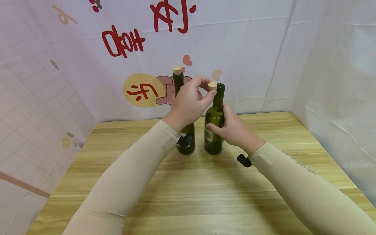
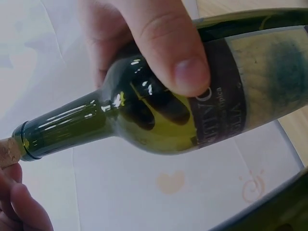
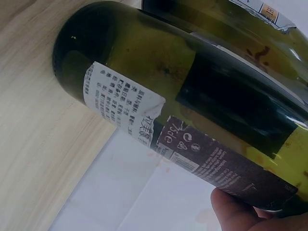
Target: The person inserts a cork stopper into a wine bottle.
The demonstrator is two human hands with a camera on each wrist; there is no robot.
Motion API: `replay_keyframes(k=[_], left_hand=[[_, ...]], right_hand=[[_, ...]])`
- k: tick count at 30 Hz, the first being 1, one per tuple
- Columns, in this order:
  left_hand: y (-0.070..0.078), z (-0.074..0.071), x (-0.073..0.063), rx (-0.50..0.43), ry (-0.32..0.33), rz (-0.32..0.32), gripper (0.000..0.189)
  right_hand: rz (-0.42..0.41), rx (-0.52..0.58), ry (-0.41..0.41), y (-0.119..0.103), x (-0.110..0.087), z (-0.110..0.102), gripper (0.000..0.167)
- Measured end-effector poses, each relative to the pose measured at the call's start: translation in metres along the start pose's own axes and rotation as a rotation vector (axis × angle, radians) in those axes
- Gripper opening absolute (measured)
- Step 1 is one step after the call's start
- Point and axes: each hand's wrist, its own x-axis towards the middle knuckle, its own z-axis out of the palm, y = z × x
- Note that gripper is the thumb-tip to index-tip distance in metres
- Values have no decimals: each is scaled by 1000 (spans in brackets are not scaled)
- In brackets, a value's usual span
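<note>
My left hand (image 1: pixel 191 103) pinches a cork (image 1: pixel 212 86) between thumb and fingers, just beside the mouth of a green wine bottle (image 1: pixel 213 145). In the left wrist view the cork (image 2: pixel 8 153) overlaps the bottle's rim; I cannot tell whether they touch. My right hand (image 1: pixel 236 129) grips this bottle round its shoulder, and its thumb lies over the glass near the dark label (image 2: pixel 221 91). To the left, partly behind my left hand and wrist, a second green bottle (image 1: pixel 188 149) stands upright with a cork (image 1: pixel 177 70) in its neck.
Both bottles are on a wood-grain table (image 1: pixel 188 195), toward its back edge. Behind it hangs a white cloth (image 1: pixel 243 49) with red lettering and hearts. Cloth also hangs at both sides. A black strap end (image 1: pixel 243 160) sticks out from my right wrist.
</note>
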Motion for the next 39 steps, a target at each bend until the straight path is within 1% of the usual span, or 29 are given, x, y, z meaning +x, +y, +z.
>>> replay_keyframes(k=[6,11,20,28,32,39], left_hand=[[3,0,5,-27,20,27,25],[5,-2,8,-37,21,41,25],[9,-3,13,-42,21,12,26],[10,2,18,-68,33,4,25],[10,4,20,-80,30,2,24],[10,7,23,-76,17,-31,25]], right_hand=[[0,-4,2,-2,-3,1,71],[6,-15,5,-4,-5,1,72],[14,-24,4,-4,-6,1,72],[22,-15,7,-3,-5,1,73],[11,-5,5,-2,-4,1,73],[-4,1,6,-3,-4,1,73]])
